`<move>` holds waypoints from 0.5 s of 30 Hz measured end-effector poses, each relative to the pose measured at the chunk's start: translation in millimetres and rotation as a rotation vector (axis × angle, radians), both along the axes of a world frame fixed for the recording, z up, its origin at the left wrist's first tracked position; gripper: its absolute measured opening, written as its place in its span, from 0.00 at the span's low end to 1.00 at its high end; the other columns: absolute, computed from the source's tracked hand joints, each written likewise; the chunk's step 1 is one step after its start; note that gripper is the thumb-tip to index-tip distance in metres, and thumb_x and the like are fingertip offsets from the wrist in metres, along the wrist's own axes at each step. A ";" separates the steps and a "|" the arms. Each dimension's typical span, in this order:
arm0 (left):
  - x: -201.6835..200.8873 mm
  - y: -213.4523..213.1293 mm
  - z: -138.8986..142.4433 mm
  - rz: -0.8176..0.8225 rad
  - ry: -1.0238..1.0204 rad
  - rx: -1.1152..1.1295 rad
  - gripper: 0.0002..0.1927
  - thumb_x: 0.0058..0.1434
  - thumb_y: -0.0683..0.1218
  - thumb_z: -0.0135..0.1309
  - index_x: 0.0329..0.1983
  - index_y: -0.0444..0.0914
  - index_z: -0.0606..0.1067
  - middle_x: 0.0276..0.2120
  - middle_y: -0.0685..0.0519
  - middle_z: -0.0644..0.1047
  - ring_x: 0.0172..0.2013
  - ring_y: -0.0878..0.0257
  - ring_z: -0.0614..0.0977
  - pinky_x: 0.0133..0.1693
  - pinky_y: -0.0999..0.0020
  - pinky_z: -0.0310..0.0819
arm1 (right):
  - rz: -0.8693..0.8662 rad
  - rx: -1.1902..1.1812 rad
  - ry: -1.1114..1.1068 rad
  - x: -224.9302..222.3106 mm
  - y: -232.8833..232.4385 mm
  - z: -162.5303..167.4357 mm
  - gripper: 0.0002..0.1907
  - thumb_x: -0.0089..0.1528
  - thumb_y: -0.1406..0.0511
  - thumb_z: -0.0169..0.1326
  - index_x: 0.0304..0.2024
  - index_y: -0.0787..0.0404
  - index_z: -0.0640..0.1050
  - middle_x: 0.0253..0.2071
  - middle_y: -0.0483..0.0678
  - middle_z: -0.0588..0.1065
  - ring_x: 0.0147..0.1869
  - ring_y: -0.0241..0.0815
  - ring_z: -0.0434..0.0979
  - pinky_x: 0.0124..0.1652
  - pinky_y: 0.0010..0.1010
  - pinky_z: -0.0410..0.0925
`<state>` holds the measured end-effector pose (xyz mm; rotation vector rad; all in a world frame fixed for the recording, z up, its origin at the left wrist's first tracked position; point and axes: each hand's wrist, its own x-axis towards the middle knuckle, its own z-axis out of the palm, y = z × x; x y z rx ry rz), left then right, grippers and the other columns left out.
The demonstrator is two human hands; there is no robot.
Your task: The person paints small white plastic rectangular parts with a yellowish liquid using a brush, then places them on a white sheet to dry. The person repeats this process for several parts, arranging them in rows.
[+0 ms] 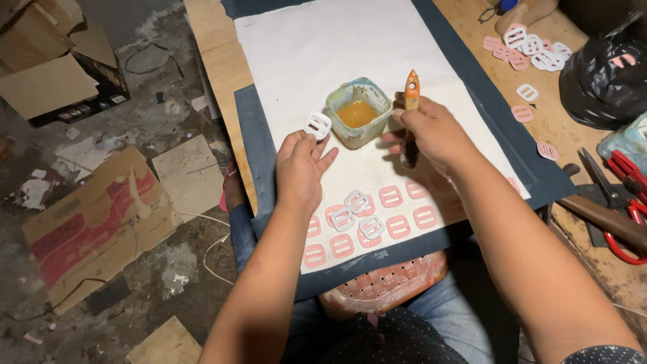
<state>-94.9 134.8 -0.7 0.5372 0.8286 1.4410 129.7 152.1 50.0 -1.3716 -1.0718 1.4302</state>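
1. On the white sheet (317,40) spread over a dark mat (256,135), the left hand (300,168) pinches a small white buckle (317,125) between thumb and fingertips, lifted just beside the glue cup (359,111). The fingers are closed only enough to grip the buckle by its lower edge.

2. Right of the cup, the right hand (431,131) is wrapped around a brush (410,91), its orange-stained handle end pointing up; the bristle end is hidden behind the hand, so whether it carries glue cannot be told.

3. Inside the cup sits a yellow-orange liquid, which looks like glue.

4. Near the sheet's lower edge lie rows of pink buckle-shaped pieces (391,197), with three white buckles (357,214) resting loosely on top of them.

5. My reading is that the step in hand is gluing: one white buckle is held up ready to be coated, brush and cup close by.

6. That move would call for bringing brush and buckle together with a steady hand, keeping glue on the buckle's face and off the pinching fingertips, since the grip covers part of the piece.

7. Further right on the wooden board (573,121) are more pink and white buckles (532,50), a black bag (600,74) and red-handled scissors (630,202).
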 end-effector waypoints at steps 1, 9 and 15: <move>-3.1 -3.0 -2.7 0.033 0.038 0.013 0.08 0.67 0.40 0.46 0.46 0.31 0.68 0.47 0.44 0.77 0.49 0.56 0.81 0.54 0.53 0.80 | -0.022 0.037 -0.244 10.1 -1.0 -0.1 0.21 0.65 0.64 0.49 0.58 0.66 0.73 0.47 0.55 0.77 0.44 0.44 0.83 0.40 0.33 0.75; -30.3 -25.4 -13.1 0.125 1.153 0.070 0.09 0.59 0.41 0.55 0.40 0.31 0.77 0.32 0.44 0.82 0.33 0.56 0.84 0.39 0.63 0.77 | 0.156 0.117 -1.309 55.3 -7.6 -20.2 0.25 0.56 0.55 0.64 0.54 0.54 0.80 0.50 0.53 0.73 0.53 0.60 0.75 0.50 0.47 0.68; -35.0 -27.6 -18.8 0.252 1.401 0.323 0.13 0.60 0.37 0.49 0.45 0.29 0.80 0.39 0.39 0.80 0.40 0.45 0.83 0.45 0.57 0.77 | 0.053 0.159 -1.294 51.3 -19.6 -24.6 0.17 0.57 0.56 0.64 0.45 0.56 0.85 0.41 0.55 0.77 0.50 0.58 0.78 0.49 0.46 0.69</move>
